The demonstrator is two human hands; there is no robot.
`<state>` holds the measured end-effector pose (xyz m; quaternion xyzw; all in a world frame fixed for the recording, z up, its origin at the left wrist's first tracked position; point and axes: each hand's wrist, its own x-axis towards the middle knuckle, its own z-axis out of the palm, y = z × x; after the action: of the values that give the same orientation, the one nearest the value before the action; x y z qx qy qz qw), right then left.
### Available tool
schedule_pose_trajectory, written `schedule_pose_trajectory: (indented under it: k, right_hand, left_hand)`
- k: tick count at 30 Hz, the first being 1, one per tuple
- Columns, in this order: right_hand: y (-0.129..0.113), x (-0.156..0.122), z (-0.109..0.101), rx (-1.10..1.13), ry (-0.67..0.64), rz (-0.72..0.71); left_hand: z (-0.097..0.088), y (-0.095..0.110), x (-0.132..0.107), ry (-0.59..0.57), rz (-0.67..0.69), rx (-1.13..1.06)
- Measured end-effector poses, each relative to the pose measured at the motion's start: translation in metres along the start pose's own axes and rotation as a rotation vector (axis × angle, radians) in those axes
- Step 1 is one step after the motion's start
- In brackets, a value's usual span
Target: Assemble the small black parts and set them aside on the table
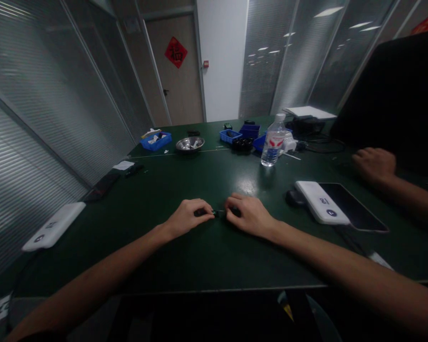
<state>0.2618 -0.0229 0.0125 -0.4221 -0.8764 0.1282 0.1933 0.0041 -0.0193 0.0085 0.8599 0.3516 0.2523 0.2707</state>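
Over the green table, my left hand [189, 216] is closed, its fingertips pinching a small dark part [216, 214] with a hint of green. A black rounded piece [200, 212] also shows between those fingers; whether it belongs to the same part I cannot tell. Facing it from the right, my right hand [250, 214] is wrapped around a screwdriver-like tool with a black handle [236, 212]. Its thin metal shaft [221, 211] points left and meets the small part, or nearly so. Both hands are low over the table near its front middle.
A water bottle [274, 142] stands beyond my right hand. Farther back are a metal bowl [190, 145], a blue tray [156, 141] and several blue bins [249, 130]. White power banks [321, 202] lie at both sides, one on a dark tablet [353, 206]. Another person's hand [376, 164] rests at right.
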Motion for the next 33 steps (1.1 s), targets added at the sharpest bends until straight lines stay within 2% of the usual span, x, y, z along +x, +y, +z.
schedule_pose_trajectory:
  k: [7,14,33]
  right_hand:
    - [-0.0005,-0.0021,0.0002,0.000,-0.004,-0.036]
    - [-0.0007,-0.0019,-0.0008,-0.002,-0.010,-0.042]
    - [0.0017,-0.0031,0.0007,-0.002,-0.015,-0.104]
  left_hand:
    - [0.0000,-0.0033,-0.0019,0.011,-0.005,0.035]
    - [-0.0035,-0.0053,-0.0008,-0.034,0.025,0.062]
    - [-0.0034,-0.0056,-0.0011,-0.019,0.023,0.015]
